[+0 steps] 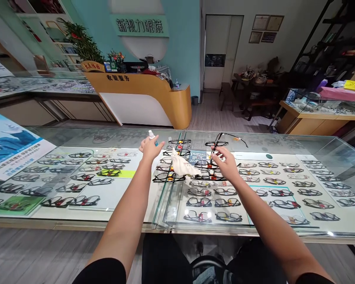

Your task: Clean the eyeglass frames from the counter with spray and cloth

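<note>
In the head view, a white cloth point(182, 163) lies crumpled on the glass counter, and places here are told from it. Beyond the cloth to its left, the left hand point(150, 149) has its fingers curled round a small spray bottle point(151, 135), white top upward. Just right of the cloth, the right hand point(226, 163) pinches a pair of black glasses point(216, 141), raised, with an arm swung out to the right.

The seam point(162, 197) where the glass cases meet runs just left of the cloth. The near edge point(106, 228) lies on the wearer's side of the cloth, with a broad strip of glass top between; the far edge point(254, 135) is closer to it. Open air separates the two hands above the cloth, and past the far edge grey floor point(207, 114) reaches the curved service desk point(177, 114).

Counted, there are two hands, one cloth, one bottle and one raised pair of glasses. More frames lie to both sides of the cloth, overlapping too much to count surely. On the wearer's side of it, slightly right, eight display frames point(198, 202) lie in four rows of two. Far beyond the cloth, four framed certificates point(260, 22) hang on the wall.
</note>
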The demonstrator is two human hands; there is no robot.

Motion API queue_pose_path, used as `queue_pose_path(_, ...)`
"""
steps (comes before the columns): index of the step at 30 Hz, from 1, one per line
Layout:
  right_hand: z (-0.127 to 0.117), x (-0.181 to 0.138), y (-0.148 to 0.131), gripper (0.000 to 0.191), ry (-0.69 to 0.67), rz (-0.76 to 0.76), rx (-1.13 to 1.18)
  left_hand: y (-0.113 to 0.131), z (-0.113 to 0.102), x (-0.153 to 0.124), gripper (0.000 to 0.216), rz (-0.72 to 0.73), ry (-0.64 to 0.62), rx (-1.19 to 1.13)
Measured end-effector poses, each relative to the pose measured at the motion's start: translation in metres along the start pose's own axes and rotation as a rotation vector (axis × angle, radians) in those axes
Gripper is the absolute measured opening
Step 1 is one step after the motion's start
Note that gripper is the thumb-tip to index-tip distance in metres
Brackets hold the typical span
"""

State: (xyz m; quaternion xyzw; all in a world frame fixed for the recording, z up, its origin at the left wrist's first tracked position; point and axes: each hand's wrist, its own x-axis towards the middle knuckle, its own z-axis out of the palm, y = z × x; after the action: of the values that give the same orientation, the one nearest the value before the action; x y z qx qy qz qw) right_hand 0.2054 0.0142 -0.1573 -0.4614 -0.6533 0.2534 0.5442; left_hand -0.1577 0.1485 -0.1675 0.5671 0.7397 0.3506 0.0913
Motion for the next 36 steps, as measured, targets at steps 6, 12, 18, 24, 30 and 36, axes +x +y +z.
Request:
queue_pose_path(6,-0.004,0.003,0.004,0.032,0.018,0.001,0.057,0.018,-0.02,-0.008,0.038,0.169,0.193,-0.19)
queue_pose_path(12,-0.005,0.005,0.005,0.039,-0.022,0.015,0.178,0.068,-0.016,-0.057,0.033,0.353,-0.027,-0.972)
queue_pose_path(18,-0.006,0.005,-0.001,0.042,-0.11,0.039,0.247,0.108,-0.011,-0.122,0.056,0.089,-0.557,-1.336)
queue_pose_path(24,-0.005,0.0,-0.01,0.045,-0.213,0.095,0.281,0.11,-0.007,-0.133,0.051,-0.053,-0.791,-1.393)
queue_pose_path(30,-0.004,-0.003,-0.02,0.045,-0.302,0.131,0.355,0.111,-0.007,-0.136,0.041,-0.049,-0.891,-1.466)
queue_pose_path(36,0.0,-0.007,-0.025,0.047,-0.399,0.139,0.393,0.112,-0.007,-0.137,0.062,-0.035,-0.852,-1.411)
